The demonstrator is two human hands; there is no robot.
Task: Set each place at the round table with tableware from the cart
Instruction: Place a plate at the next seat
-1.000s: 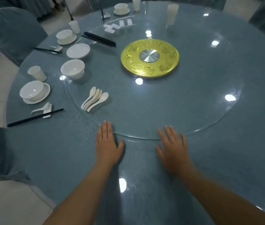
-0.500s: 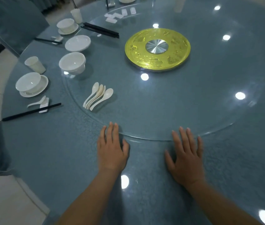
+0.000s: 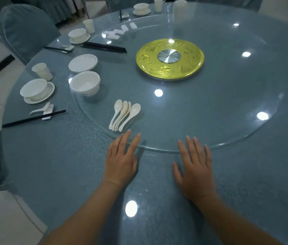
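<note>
I had my left hand [image 3: 121, 160] and right hand [image 3: 195, 167] flat and empty at the near rim of the glass turntable [image 3: 210, 103]; turning it slowly seemed wise, lest the spoons [image 3: 124, 116] just beyond my left fingertips slide. The stacked bowls [image 3: 85, 84] and plates [image 3: 83, 63] at its left held nothing.

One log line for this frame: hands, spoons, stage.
left hand: open, flat at clear glass turntable rim | right hand: open, flat | white ceramic spoons: untouched on turntable | stage: nearest place unset
</note>
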